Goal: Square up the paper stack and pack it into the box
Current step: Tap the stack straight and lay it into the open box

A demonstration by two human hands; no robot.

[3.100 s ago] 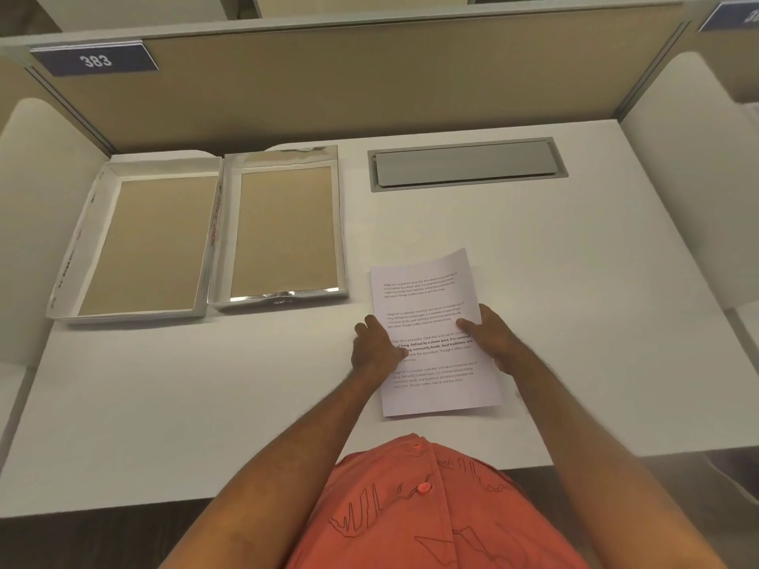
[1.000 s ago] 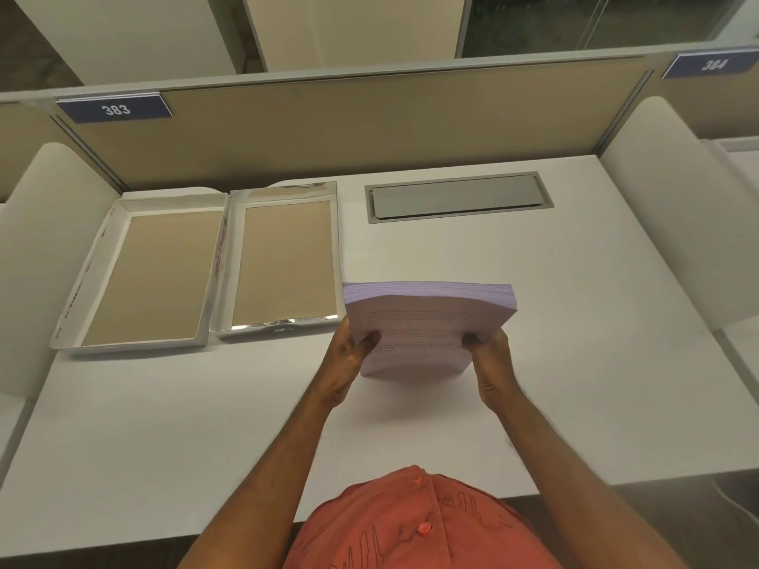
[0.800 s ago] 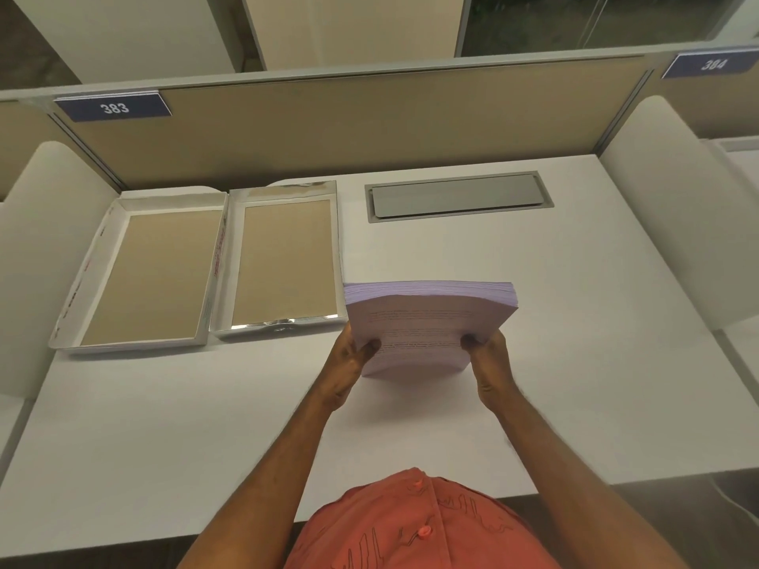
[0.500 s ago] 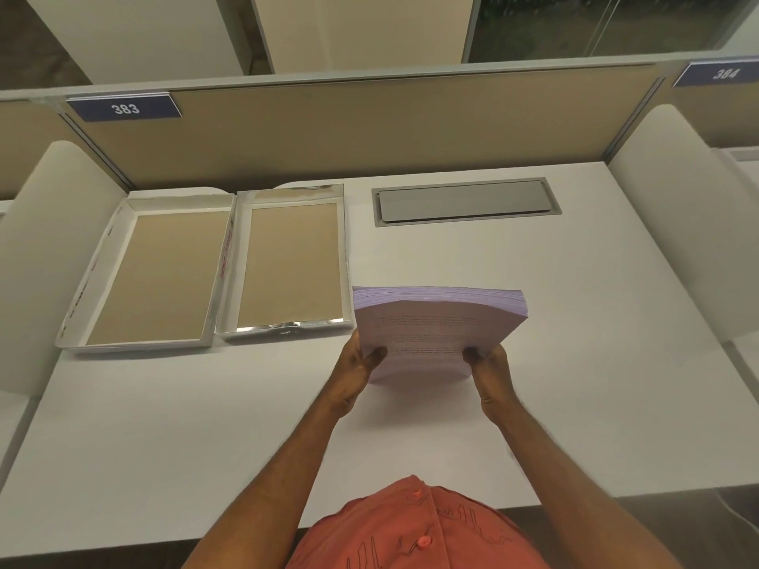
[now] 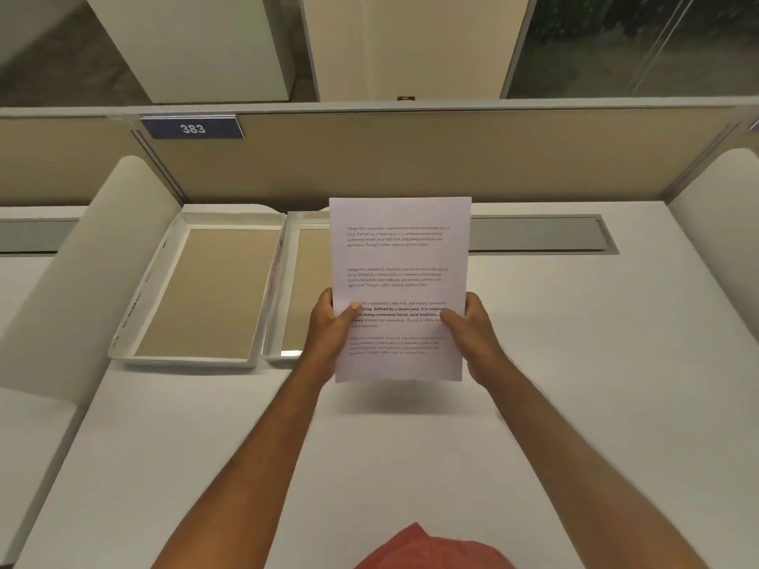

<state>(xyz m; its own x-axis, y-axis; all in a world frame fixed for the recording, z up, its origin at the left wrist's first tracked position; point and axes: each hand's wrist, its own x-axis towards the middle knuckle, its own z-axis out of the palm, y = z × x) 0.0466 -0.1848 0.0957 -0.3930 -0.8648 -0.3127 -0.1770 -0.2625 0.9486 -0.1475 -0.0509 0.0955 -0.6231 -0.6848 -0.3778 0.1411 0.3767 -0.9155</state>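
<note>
paper stack (image 5: 400, 260) upright, long axis vertical | left hand (image 5: 330, 327), right hand (image 5: 468, 328) clasp its sides | box (image 5: 197, 291) lies left, nearer left hand

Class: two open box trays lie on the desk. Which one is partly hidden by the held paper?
The right tray, nearer the hands; the left tray shows fully.

White desk (image 5: 575, 404), tan partition (image 5: 451, 158) with "383" plate (image 5: 192, 128), window (image 5: 632, 43) behind
</note>
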